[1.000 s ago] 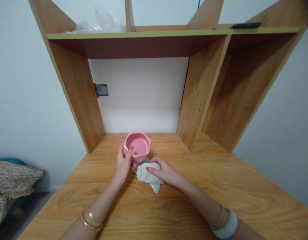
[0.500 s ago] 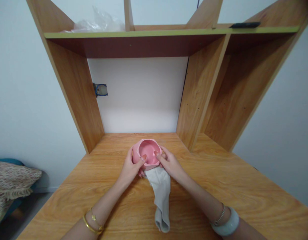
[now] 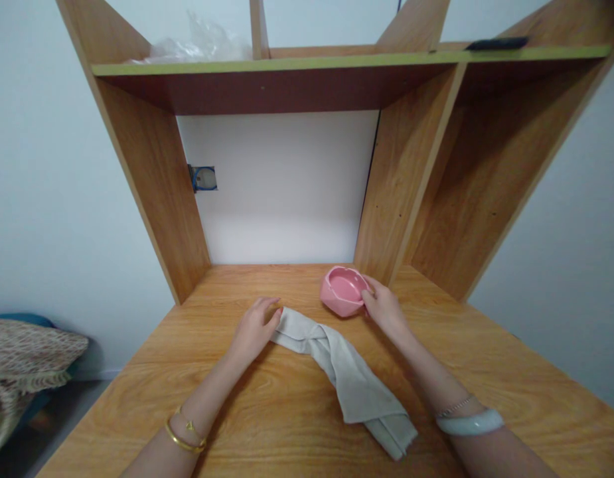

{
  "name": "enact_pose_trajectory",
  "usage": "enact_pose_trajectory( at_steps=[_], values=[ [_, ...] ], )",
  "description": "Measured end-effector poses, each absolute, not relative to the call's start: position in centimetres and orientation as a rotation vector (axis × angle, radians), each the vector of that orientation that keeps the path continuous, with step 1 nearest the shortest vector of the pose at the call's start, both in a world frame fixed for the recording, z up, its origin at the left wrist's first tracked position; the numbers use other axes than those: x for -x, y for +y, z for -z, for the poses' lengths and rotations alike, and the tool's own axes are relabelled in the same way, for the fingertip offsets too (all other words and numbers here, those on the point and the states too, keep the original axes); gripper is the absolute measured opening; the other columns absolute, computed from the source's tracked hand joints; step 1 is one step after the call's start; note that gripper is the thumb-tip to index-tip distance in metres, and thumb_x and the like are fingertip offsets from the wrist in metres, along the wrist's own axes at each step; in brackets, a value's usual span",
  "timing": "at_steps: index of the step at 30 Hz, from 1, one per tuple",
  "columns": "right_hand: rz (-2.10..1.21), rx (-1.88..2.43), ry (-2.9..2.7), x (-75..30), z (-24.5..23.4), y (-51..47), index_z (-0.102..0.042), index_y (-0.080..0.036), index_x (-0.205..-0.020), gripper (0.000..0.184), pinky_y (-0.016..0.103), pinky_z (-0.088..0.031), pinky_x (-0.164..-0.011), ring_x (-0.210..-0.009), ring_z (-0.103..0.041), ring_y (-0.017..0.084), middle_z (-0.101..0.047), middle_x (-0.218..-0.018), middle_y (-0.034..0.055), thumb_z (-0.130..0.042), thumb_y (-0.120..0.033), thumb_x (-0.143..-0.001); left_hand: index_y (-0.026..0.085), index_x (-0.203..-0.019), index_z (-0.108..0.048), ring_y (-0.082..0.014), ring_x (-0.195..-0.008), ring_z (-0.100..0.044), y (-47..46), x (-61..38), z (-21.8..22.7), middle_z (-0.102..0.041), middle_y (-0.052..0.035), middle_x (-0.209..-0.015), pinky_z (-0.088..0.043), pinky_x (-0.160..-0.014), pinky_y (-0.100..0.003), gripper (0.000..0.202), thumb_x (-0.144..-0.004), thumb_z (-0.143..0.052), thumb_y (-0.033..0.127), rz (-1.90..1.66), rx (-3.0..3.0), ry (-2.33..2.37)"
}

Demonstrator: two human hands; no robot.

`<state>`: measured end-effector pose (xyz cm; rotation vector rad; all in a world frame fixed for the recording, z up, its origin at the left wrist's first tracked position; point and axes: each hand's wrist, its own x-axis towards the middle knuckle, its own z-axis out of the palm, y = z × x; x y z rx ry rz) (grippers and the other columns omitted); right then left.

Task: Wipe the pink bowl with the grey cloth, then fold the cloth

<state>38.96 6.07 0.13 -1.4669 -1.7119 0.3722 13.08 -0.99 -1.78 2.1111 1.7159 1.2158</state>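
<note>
A pink faceted bowl [image 3: 342, 295] is gripped at its right side by my right hand [image 3: 383, 307], thumb at the rim. It is tilted a little, so its hollow inside faces me, and whether its base touches the desk I cannot tell. Below it a light grey cloth [image 3: 336, 362] lies twisted and lengthwise across the desk, from upper left to lower right. My left hand [image 3: 257, 325] rests at the cloth's upper left end. Its fingers are stretched out with the thumb apart, touching or very near the cloth's edge.
The wooden desk [image 3: 227, 411] has a hutch behind it with upright panels [image 3: 411, 179] and a green-edged shelf [image 3: 307, 63]. Up there are a clear plastic bag [image 3: 200, 46] and a dark flat object [image 3: 498, 44]. A patterned fringed cloth [image 3: 32, 348] lies at far left.
The bowl has moved right, from both hands to my right hand alone. My left hand has come off it. The cloth, which hung below the bowl, now lies spread diagonally on the desk.
</note>
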Motion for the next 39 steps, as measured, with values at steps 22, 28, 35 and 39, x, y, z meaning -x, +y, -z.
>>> enact_pose_trajectory(
  at_steps=[22,28,35,39],
  values=[
    [-0.126,1.770,-1.737,-42.7,1.3,8.2,-0.055,-0.015,-0.114,0.042,0.030,-0.042,-0.077,-0.092,-0.058,0.022,-0.063,-0.103,0.0093,-0.034,-0.020,-0.077,0.018,-0.094,-0.061,-0.0201,-0.083,-0.057,-1.3,-12.9,2.0,-0.061,-0.0085,-0.093,-0.042,-0.075,-0.029,0.032,-0.083,-0.039,0.038,-0.829,-2.075,2.025],
    [-0.110,1.806,-1.742,-42.5,1.0,7.7,-0.054,-0.016,-0.113,0.040,0.030,-0.042,-0.076,-0.090,-0.059,0.023,-0.064,-0.100,0.0107,-0.034,-0.023,-0.080,0.017,-0.088,-0.060,-0.0205,-0.080,-0.057,-1.4,-13.2,2.1,-0.060,-0.0082,-0.089,-0.041,-0.069,-0.029,0.036,-0.082,-0.037,0.045,-0.718,-2.044,2.057],
    [0.031,1.915,-1.789,-40.5,-2.1,5.6,-0.053,-0.019,-0.108,0.036,0.029,-0.038,-0.059,-0.075,-0.059,0.023,-0.064,-0.083,0.0113,-0.034,-0.037,-0.083,0.016,-0.083,-0.058,-0.0198,-0.078,-0.057,-1.4,-13.4,2.2,-0.059,-0.0085,-0.090,-0.041,-0.067,-0.028,0.038,-0.079,-0.039,0.049,-0.668,-2.011,2.096],
    [-0.259,1.689,-2.206,-39.7,-2.5,4.8,-0.058,-0.018,-0.065,0.030,0.023,-0.030,-0.048,-0.057,-0.053,0.014,-0.059,-0.063,0.0039,-0.040,-0.037,-0.079,0.017,-0.081,-0.057,-0.0190,-0.076,-0.057,-1.4,-13.2,2.0,-0.059,-0.0072,-0.087,-0.039,-0.064,-0.027,0.035,-0.079,-0.040,0.048,-0.675,-2.003,2.100]
  ],
)
